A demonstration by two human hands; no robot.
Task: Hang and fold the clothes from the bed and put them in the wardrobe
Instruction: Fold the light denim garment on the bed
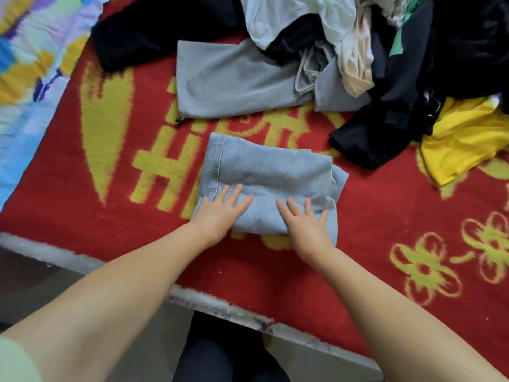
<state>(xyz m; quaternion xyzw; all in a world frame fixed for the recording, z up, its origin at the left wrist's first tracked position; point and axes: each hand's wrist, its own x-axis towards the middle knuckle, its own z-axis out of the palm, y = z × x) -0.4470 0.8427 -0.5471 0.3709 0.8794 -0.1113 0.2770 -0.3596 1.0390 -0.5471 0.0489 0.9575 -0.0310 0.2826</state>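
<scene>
From the head view, the folded jeans [271, 186] are seen lying on the red blanket [358, 244] near the bed's front edge, apart from the pile of clothes [358, 51] behind. The fold is probably best pressed evenly outward so the layers are kept square. The left hand [220, 213] and right hand [305, 224] are laid flat on the denim, fingers straight and spread; nothing is gripped.
</scene>
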